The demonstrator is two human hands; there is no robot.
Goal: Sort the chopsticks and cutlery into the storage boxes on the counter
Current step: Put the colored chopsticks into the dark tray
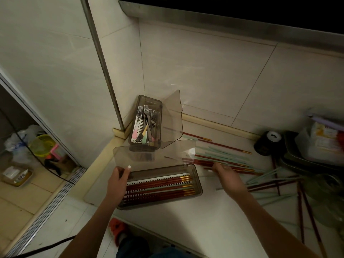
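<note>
A long smoky-clear chopstick box [197,185] lies on the counter with several red and pale green chopsticks in it. Its lid [152,155] stands raised, and my left hand [119,181] holds the lid's left corner by the box end. Behind it a second box [158,108] in the corner holds forks, spoons and pastel-handled cutlery, with its lid [174,120] up. My right hand [226,175] reaches onto a loose pile of red and green chopsticks [223,155] to the box's right; its fingers curl at the pile, their grip hidden.
More chopsticks [275,185] lie scattered at the right beside stacked dishes [297,157], a dark round container [268,142] and a plastic bag [322,138]. The tiled wall meets the counter just behind. The floor at left carries a yellow basket [41,145] and clutter.
</note>
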